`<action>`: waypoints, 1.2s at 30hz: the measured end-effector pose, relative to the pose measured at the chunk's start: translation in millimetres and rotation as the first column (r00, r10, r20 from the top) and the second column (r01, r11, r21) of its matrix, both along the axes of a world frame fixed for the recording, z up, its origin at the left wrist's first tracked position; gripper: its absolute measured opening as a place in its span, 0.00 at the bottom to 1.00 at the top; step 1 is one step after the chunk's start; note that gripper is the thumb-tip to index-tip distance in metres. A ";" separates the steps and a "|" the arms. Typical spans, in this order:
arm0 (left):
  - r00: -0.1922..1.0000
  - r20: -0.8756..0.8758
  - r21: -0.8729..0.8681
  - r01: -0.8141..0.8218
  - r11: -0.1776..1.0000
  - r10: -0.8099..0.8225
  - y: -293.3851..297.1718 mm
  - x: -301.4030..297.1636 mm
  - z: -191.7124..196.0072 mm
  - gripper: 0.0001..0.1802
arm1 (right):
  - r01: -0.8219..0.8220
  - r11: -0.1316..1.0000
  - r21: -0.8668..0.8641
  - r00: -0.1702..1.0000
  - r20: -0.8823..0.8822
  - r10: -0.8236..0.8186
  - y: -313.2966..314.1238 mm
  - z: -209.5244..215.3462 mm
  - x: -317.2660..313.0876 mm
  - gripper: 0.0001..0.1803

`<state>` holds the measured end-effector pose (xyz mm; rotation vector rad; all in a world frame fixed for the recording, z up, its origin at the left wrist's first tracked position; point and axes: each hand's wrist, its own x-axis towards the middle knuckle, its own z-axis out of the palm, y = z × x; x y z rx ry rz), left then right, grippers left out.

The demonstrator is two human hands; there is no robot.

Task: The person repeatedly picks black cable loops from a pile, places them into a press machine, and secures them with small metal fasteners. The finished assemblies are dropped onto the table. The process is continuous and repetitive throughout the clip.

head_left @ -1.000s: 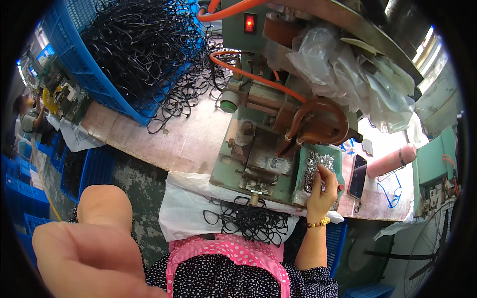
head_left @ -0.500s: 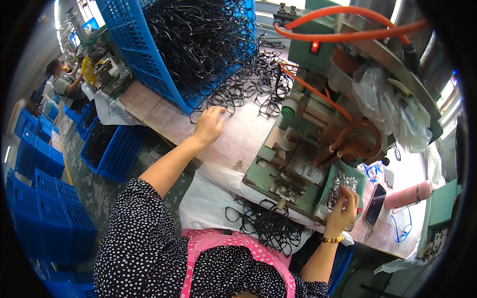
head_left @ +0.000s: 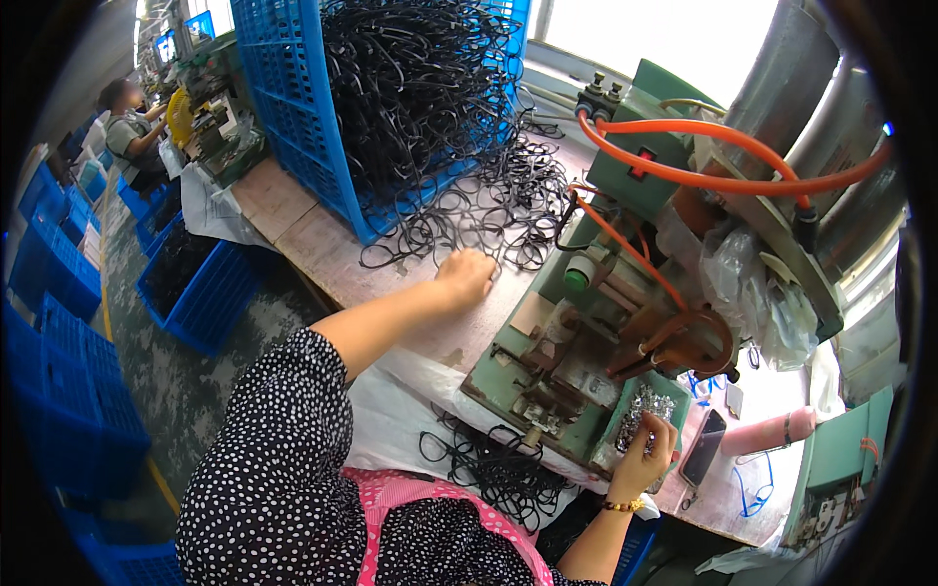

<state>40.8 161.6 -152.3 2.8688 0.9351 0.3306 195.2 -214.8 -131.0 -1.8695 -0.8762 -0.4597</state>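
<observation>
My left hand [head_left: 467,280] is over the table at the near edge of a spread of black cord loops [head_left: 496,200]. Its fingers are curled together, and whatever they may grip is hidden beneath them. My right hand [head_left: 645,457] dips into a small green tray [head_left: 674,393] of shiny metal pieces [head_left: 640,415]. Thumb and fingertips there are pinched together, but anything between them is too small to make out. Between the hands stands a green bench machine [head_left: 576,361] with an orange hose [head_left: 703,130].
A tilted blue crate [head_left: 293,117] spills black loops onto the table. More loops [head_left: 503,474] lie on white cloth at my lap. Right of the tray are a phone [head_left: 703,448] and a pink bottle [head_left: 772,433]. A co-worker [head_left: 132,137] sits far left, beyond blue crates [head_left: 200,303].
My left hand has moved right along the near edge of the loops, and its fingers have curled in. The right hand stays at the tray. The whole view has shifted.
</observation>
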 end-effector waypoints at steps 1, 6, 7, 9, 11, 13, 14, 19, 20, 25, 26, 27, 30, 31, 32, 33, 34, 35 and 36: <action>0.998 0.062 -0.039 0.013 0.999 -0.010 -14.3 -8.0 -2.3 0.10 | 0.000 1.000 -0.001 1.000 -0.010 0.000 -0.1 -0.1 0.2 0.07; 0.968 0.244 -0.158 0.097 0.983 -0.057 -43.6 -46.5 1.4 0.07 | 0.010 1.000 0.006 1.000 -0.026 -0.010 -2.1 -2.8 1.8 0.09; 0.955 0.295 -0.154 0.089 0.984 -0.041 -42.1 -49.3 3.8 0.06 | -0.001 1.000 0.009 1.000 -0.022 0.001 -2.6 -3.2 1.7 0.09; 0.930 0.356 0.010 0.088 0.996 -0.086 -31.1 -46.8 9.7 0.06 | -0.011 1.000 0.019 1.000 -0.012 0.011 -2.8 -3.1 1.2 0.10; 0.898 0.389 0.172 0.150 0.974 -0.207 -18.9 -37.6 12.2 0.12 | -0.026 0.999 0.023 0.999 -0.030 0.027 -3.0 -1.9 0.4 0.10; 0.966 0.101 0.371 0.187 0.909 -0.240 -5.6 -28.2 13.7 0.16 | -0.032 0.999 0.042 0.999 -0.039 0.033 -2.3 0.7 -0.1 0.10; 0.970 -0.032 0.388 0.236 0.891 -0.242 0.8 -25.2 15.2 0.16 | -0.041 0.998 0.046 0.998 -0.041 0.043 -1.8 2.9 0.0 0.10; 0.940 0.115 0.521 0.218 0.825 -0.321 16.7 -42.2 42.3 0.09 | -0.072 0.991 0.114 0.985 -0.147 0.089 -1.5 23.3 -4.6 0.08; 0.936 0.182 0.484 0.180 0.856 -0.300 12.8 -52.4 52.0 0.08 | -0.093 0.983 0.155 0.977 -0.175 0.120 0.3 28.7 -7.1 0.07; 0.672 0.731 -0.320 0.186 0.929 0.118 -49.2 -82.7 105.0 0.04 | -0.221 0.865 0.450 0.826 -0.386 0.412 22.9 55.0 -30.3 0.07; 0.580 0.799 -0.381 0.285 0.880 0.158 -67.3 -83.8 115.4 0.05 | -0.237 0.864 0.444 0.841 -0.351 0.411 29.6 59.3 -35.7 0.07; 0.481 0.851 -0.422 0.387 0.820 0.211 -85.3 -83.5 125.5 0.06 | -0.272 0.868 0.415 0.863 -0.294 0.411 36.5 63.5 -39.4 0.08; 0.391 0.901 -0.397 0.569 0.720 0.188 -138.5 -75.5 145.6 0.08 | -0.299 0.856 0.423 0.845 -0.299 0.443 58.8 70.0 -55.7 0.14; 0.380 0.917 -0.354 0.639 0.683 0.120 -147.0 -67.4 150.5 0.09 | -0.299 0.856 0.423 0.833 -0.321 0.450 64.1 71.4 -60.3 0.17; 0.361 0.926 -0.342 0.685 0.644 0.107 -153.3 -60.0 153.9 0.09 | -0.309 0.832 0.460 0.804 -0.341 0.487 67.9 72.6 -63.4 0.20; 0.348 0.931 -0.339 0.705 0.623 0.112 -154.3 -50.2 156.6 0.09 | -0.319 0.820 0.475 0.783 -0.355 0.510 71.9 73.5 -65.3 0.23; 0.339 0.934 -0.329 0.692 0.643 0.112 -153.9 -42.9 158.6 0.09 | -0.313 0.817 0.484 0.760 -0.388 0.521 74.3 74.3 -67.2 0.26; 0.325 0.938 -0.322 0.684 0.654 0.121 -152.9 -36.7 159.5 0.09 | -0.319 0.800 0.509 0.738 -0.396 0.546 75.0 75.2 -68.7 0.28; 0.311 0.941 -0.315 0.677 0.665 0.129 -152.0 -32.4 159.5 0.09 | -0.334 0.787 0.519 0.722 -0.396 0.568 75.1 76.1 -69.9 0.28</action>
